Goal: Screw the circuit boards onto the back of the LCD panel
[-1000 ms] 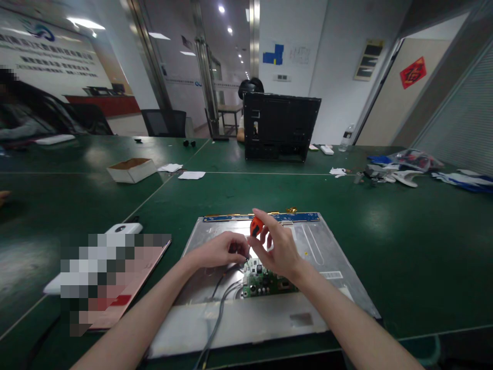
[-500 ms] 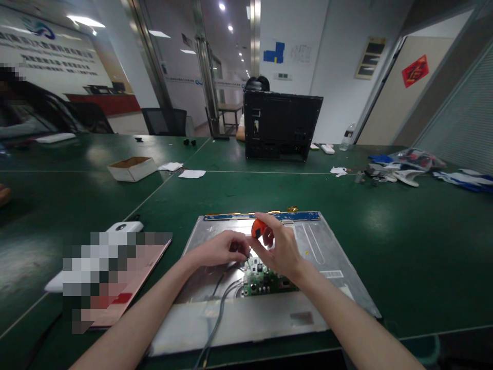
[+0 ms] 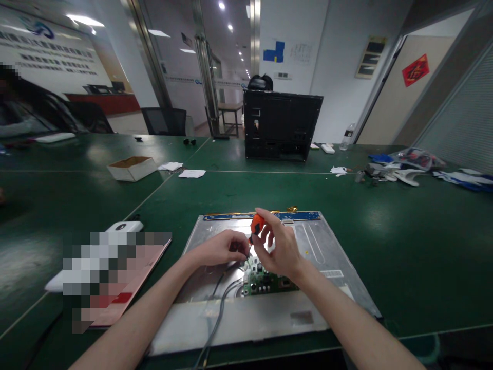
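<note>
A flat silver display panel (image 3: pixel 316 257) lies on the green table with its back up. On it sits a green circuit board (image 3: pixel 265 285), partly covered by my right hand (image 3: pixel 283 241). That hand is closed on a screwdriver (image 3: pixel 257 224) with an orange and black handle, its thin shaft pointing down at the board's upper left edge. My left hand (image 3: pixel 231 246) is closed beside the shaft, fingertips pinched together at the board's corner; what they hold is hidden. Grey cables (image 3: pixel 221 308) run from the board over the panel's near edge.
Left of the panel lie a pink folder (image 3: pixel 142 272) and a white device (image 3: pixel 129 226). Farther back are an open box (image 3: pixel 133 169), white papers (image 3: pixel 191 174), an upright black monitor casing (image 3: pixel 283 126), a bottle (image 3: pixel 347 136) and a pile of loose parts (image 3: pixel 385 172).
My right hand has shifted slightly, and the screwdriver's handle has turned and tilted in its fingers, showing more of the shaft. My left hand stays in place.
</note>
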{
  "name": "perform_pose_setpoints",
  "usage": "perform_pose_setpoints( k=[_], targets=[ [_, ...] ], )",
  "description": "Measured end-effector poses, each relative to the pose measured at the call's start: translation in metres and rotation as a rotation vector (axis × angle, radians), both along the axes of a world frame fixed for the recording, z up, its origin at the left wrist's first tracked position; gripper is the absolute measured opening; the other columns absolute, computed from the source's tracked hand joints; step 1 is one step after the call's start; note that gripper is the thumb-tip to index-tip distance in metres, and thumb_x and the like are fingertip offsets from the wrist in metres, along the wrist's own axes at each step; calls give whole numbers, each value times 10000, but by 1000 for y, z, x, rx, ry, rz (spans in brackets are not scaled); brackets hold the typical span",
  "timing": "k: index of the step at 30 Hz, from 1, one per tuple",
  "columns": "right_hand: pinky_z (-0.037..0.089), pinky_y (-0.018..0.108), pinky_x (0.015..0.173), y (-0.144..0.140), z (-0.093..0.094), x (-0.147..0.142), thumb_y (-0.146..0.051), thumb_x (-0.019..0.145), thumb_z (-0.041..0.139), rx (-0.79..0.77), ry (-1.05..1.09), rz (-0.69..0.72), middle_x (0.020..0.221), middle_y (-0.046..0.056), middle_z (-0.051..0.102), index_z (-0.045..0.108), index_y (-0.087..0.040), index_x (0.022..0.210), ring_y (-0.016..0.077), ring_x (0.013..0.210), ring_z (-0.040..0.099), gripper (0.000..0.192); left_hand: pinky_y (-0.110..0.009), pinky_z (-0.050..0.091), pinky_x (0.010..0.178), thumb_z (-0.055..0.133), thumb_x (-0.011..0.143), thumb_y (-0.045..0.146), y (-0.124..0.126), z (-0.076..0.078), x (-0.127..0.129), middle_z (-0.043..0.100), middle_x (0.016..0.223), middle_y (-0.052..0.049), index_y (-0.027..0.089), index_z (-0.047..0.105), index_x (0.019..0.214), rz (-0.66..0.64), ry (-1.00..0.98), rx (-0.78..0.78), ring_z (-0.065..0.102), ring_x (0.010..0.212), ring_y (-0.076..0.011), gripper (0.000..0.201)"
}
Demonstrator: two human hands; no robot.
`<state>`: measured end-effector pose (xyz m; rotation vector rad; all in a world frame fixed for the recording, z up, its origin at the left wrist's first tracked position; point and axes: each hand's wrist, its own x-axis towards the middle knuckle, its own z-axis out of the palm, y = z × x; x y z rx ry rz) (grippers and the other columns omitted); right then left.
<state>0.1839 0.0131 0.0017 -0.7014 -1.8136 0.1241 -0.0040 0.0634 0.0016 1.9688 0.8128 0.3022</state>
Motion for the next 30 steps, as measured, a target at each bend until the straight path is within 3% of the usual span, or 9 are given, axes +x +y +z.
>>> perform_pose_setpoints(
  k=[12, 20, 30],
  targets=[
    [433, 202, 440, 3, -1, -2, -274, 916, 551, 38, -28, -72, 843, -7, 644, 385, -244, 1358, 74, 499, 515, 472, -259, 442, 643, 648, 735, 231, 2, -3, -3, 612, 695, 13, 162, 643, 761, -8, 13, 38, 556, 667, -153, 74],
    [472, 227, 458, 0, 0, 1, -175, 872, 527, -5, -21, 7, 905, 32, 663, 327, -226, 1428, 101, 551, 582, 593, -265, 459, 668, 657, 729, 219, 1, -1, -1, 642, 727, 0, 159, 645, 778, -12, 4, 16, 572, 694, -161, 79],
    [436, 203, 440, 3, -1, -1, -249, 910, 556, 53, -28, -66, 844, -14, 609, 371, -257, 1350, 78, 515, 488, 478, -249, 440, 638, 662, 710, 217, 0, -1, -2, 627, 696, 11, 162, 645, 748, 4, -16, 33, 549, 650, -143, 69]
  ],
)
